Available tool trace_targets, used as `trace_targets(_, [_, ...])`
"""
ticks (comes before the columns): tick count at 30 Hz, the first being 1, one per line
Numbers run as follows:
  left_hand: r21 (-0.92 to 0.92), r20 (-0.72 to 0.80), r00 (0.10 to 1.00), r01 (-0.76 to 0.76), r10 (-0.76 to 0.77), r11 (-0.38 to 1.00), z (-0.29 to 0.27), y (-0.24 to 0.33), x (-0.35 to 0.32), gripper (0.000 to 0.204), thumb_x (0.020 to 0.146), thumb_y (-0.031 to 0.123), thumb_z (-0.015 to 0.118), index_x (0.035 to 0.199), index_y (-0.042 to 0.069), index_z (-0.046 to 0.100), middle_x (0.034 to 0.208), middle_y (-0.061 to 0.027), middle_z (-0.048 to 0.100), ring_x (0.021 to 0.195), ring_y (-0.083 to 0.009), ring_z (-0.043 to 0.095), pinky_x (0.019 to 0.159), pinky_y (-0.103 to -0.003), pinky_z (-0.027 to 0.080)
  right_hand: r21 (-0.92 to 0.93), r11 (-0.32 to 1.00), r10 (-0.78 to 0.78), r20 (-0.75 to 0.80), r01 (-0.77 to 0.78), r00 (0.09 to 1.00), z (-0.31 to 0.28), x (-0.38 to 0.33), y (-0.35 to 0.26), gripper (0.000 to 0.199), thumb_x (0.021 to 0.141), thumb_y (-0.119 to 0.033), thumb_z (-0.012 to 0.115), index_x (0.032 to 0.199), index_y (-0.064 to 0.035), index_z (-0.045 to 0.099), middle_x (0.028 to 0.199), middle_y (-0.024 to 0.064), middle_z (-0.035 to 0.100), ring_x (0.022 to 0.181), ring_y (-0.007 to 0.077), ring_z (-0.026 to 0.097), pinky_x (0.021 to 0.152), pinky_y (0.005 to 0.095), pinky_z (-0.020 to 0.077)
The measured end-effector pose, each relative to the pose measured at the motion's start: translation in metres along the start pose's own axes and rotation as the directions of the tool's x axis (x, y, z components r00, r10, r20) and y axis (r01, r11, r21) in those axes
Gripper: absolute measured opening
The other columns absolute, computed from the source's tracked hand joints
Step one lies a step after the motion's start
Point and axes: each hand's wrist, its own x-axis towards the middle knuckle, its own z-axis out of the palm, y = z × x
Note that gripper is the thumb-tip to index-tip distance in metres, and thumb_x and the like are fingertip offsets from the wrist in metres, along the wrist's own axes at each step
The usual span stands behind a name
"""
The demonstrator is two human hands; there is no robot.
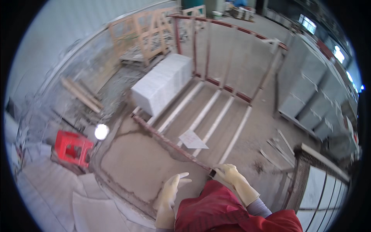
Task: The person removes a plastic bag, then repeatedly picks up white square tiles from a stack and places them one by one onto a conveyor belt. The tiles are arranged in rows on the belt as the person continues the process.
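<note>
Frame (169,141) on floor (135,156): likely v. heavy, stiff, esp. w/ white block (162,83) on L end; best held by bare corners. R hand (231,174) at near corner, can't tell if gripping; empty L hand (170,191) w/ fingers spread.

Left hand (170,192) and right hand (233,178): gloves (165,217), pale cream-yellow. Garment (212,203): deep red. Rack frame (242,96): dark red; slats (236,135), whitish. Stone block (162,81): white, mottled pale grey. Plastic stool (65,147): bright red. Paper sheet (192,140): white, faint reddish marks.
</note>
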Motion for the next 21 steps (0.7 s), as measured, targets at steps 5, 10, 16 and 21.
trace_targets(5, [-0.316, -0.264, 0.961, 0.000, -0.088, 0.949, -0.063, -0.034, -0.005, 0.055, 0.096, 0.044, 0.045, 0.124, -0.002, 0.055, 0.106, -0.0219, 0.066, 0.106, -0.0297, 0.062, 0.097, -0.039, 0.045, -0.077, 0.974, -0.183, 0.273, 0.211, 0.944, 0.055, 0.079, -0.032, 0.028, 0.091, -0.033, 0.053, 0.111, -0.0191, 0.068, 0.103, 0.0097, 0.069, 0.098, 0.0317, 0.063, 0.089, 0.0414, 0.0488])
trace_targets(10, [-0.429, -0.329, 0.934, -0.020, -0.136, 0.903, -0.133, -0.049, 0.058, 0.055, 0.095, 0.043, 0.049, 0.127, -0.002, 0.052, 0.109, -0.0249, 0.064, 0.105, -0.0329, 0.062, 0.095, -0.042, 0.048, -0.081, 0.970, -0.180, 0.384, 0.227, 0.906, 0.100, 0.153, -0.048, 0.027, 0.088, -0.034, 0.055, 0.109, -0.0220, 0.068, 0.099, 0.0074, 0.070, 0.097, 0.0299, 0.064, 0.087, 0.0409, 0.0498])
trace_targets(16, [-0.368, -0.246, 0.960, 0.032, -0.130, 0.929, -0.199, 0.021, 0.157, 0.053, 0.095, 0.043, 0.047, 0.129, 0.002, 0.053, 0.113, -0.0228, 0.064, 0.107, -0.0320, 0.062, 0.091, -0.040, 0.048, -0.402, 0.913, 0.320, 0.584, -0.077, 0.746, 0.116, 0.245, -0.049, 0.044, 0.089, -0.049, 0.045, 0.117, -0.0214, 0.066, 0.117, 0.0088, 0.065, 0.109, 0.0282, 0.060, 0.092, 0.0395, 0.0472])
trace_targets(21, [-0.292, -0.362, 0.930, -0.042, -0.070, 0.956, -0.258, 0.102, 0.210, 0.050, 0.094, 0.043, 0.047, 0.126, 0.006, 0.056, 0.112, -0.0176, 0.067, 0.101, -0.0236, 0.065, 0.077, -0.028, 0.046, -0.469, 0.876, 0.421, 0.628, -0.114, 0.654, 0.108, 0.314, -0.058, 0.049, 0.088, -0.050, 0.044, 0.121, -0.0194, 0.063, 0.121, 0.0119, 0.063, 0.114, 0.0298, 0.058, 0.096, 0.0390, 0.0452])
